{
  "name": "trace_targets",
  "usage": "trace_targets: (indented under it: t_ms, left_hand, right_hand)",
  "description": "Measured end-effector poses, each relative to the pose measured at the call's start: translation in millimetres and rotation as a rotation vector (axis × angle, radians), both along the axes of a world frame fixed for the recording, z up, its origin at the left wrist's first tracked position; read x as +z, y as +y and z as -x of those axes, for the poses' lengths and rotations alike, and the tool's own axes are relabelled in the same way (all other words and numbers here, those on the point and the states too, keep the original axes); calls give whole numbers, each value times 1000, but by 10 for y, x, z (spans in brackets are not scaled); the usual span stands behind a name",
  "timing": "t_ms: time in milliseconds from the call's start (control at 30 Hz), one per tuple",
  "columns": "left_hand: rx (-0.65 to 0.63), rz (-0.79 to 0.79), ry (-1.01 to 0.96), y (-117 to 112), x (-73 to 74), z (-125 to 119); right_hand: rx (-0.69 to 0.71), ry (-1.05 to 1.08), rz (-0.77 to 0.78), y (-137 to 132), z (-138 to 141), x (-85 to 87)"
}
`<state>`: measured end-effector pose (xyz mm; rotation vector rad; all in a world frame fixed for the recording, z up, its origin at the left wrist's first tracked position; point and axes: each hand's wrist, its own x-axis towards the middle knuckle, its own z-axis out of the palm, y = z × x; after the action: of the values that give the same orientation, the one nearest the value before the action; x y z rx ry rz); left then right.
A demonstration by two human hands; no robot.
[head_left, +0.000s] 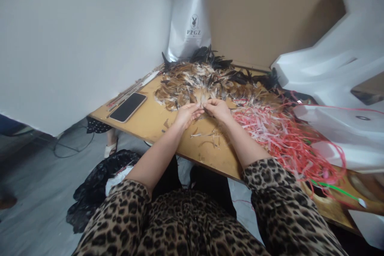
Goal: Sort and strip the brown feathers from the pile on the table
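A heap of brown, white and black feathers lies on a wooden table. My left hand and my right hand meet at the near edge of the heap. Both pinch a small bunch of feathers between their fingertips. The fingers of each hand are curled in and pressed together on the bunch. A few loose feathers lie on the wood just under my wrists.
A dark phone lies at the table's left edge beside thin sticks. Pink and red plastic strips spread to the right. A white bag stands at the back. White foam blocks sit at the right. A black bag lies on the floor.
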<state>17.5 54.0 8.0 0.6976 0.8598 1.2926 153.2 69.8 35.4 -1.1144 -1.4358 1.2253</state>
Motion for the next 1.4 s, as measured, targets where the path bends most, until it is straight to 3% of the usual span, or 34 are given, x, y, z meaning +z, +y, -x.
trace_targets:
  t_ms: [367, 733, 1100, 1400]
  left_hand:
    - [16, 6, -19, -13, 11, -20]
    - [64, 34, 34, -40, 74, -49]
    - [57, -26, -49, -8, 47, -13]
    - [18, -40, -26, -41, 81, -21]
  right_hand:
    - [46, 52, 59, -22, 28, 10]
    - [-33, -58, -44, 19, 14, -50]
    - [36, 302, 150, 42, -23, -46]
    - [103, 247, 135, 6, -7, -19]
